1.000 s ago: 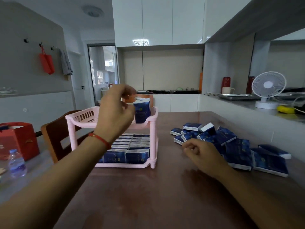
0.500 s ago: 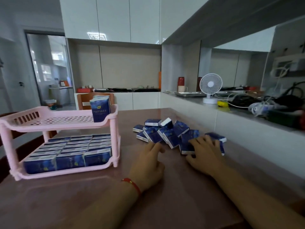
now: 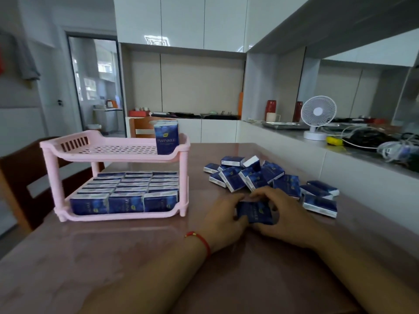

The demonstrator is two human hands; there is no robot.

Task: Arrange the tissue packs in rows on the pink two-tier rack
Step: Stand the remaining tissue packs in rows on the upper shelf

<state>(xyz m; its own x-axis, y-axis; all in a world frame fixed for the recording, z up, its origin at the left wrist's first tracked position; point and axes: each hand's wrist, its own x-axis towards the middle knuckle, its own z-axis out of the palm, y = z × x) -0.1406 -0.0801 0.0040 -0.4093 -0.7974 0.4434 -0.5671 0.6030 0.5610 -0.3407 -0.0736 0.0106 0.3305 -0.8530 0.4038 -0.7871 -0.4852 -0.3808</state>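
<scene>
The pink two-tier rack (image 3: 68,150) stands on the table at the left. Its lower tier holds rows of dark blue tissue packs (image 3: 127,193). One pack (image 3: 166,139) stands upright alone at the right end of the upper tier. A loose pile of blue packs (image 3: 256,175) lies on the table to the right of the rack. In front of the pile, my left hand (image 3: 223,219) and my right hand (image 3: 283,214) together grip one blue pack (image 3: 255,213) from both sides, just above the table.
A brown table (image 3: 113,257) carries everything. Wooden chairs stand at the left (image 3: 20,177) and behind the rack (image 3: 140,129). A white counter wall (image 3: 328,173) runs along the right, with a white fan (image 3: 317,118) and cables (image 3: 371,139) on it.
My left hand let go of the upright pack on the upper tier and came down to the pile. Both hands have now closed on one pack in front of the pile.
</scene>
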